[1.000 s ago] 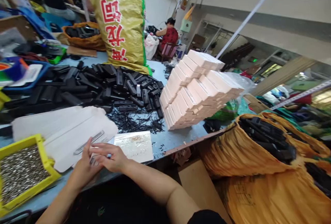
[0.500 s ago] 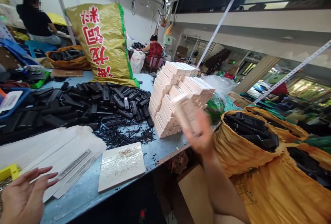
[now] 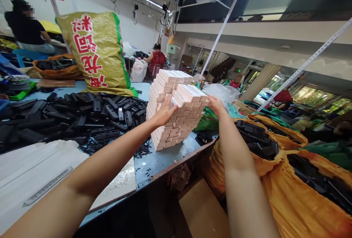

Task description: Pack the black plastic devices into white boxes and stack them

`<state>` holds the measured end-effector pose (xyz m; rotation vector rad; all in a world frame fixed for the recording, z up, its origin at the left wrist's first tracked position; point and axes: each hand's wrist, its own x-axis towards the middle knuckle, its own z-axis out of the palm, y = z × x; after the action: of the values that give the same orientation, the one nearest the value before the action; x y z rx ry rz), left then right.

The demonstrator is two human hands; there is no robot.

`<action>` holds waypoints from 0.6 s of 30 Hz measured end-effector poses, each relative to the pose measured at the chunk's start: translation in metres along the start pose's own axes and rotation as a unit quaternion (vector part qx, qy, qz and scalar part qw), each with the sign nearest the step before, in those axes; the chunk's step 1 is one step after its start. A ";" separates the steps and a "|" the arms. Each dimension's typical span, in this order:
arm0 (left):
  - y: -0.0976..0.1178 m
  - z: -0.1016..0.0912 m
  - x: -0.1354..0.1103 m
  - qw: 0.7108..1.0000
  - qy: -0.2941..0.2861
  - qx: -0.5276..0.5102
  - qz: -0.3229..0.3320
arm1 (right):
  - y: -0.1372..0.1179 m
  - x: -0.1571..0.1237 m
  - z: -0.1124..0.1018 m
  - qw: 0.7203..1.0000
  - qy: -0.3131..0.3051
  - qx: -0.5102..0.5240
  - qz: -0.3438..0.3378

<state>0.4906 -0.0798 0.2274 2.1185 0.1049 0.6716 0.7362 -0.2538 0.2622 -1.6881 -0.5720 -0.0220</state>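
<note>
A tall stepped stack of small pale boxes (image 3: pixel 178 128) stands near the table's front edge. My left hand (image 3: pixel 165 113) lies against the stack's near left side, its fingers stretched upward and its thumb apart. It touches the boxes and partly covers them. On the opposite side, my right hand (image 3: pixel 216 105) reaches its fingers to the end of the upper boxes (image 3: pixel 191 93). Those fingertips are partly hidden, but they look extended rather than wrapped round a box. Between both hands sits the upper right part of the stack.
Many black plastic pieces (image 3: pixel 82 115) are heaped left of the stack. White sheets (image 3: pixel 35 172) and a pale board (image 3: pixel 121 179) lie in front. Orange sacks (image 3: pixel 277 194) of black parts stand at right. A gold sack (image 3: pixel 93 51) rises behind; two people sit farther back.
The box in my right hand has gone onto the stack, and that hand is now at the stack's right side. My left hand has moved from the white sheets to the stack.
</note>
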 end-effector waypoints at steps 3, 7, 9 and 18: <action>-0.002 0.016 0.018 1.000 -0.017 -0.004 -0.024 | 0.011 -0.004 0.003 0.999 0.007 0.036 0.005; -0.004 0.028 0.015 1.000 -0.019 -0.019 -0.005 | 0.019 -0.009 0.006 0.998 0.023 0.055 -0.004; -0.005 0.031 0.013 1.000 -0.012 -0.027 0.004 | 0.021 -0.011 0.013 0.998 0.041 0.041 -0.026; -0.006 0.031 0.016 0.997 0.036 -0.070 -0.001 | 0.011 -0.034 0.021 0.989 0.144 -0.007 -0.040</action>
<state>0.5209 -0.0942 0.2155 1.9605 0.0974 0.7331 0.7041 -0.2475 0.2368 -1.6373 -0.4203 -0.3230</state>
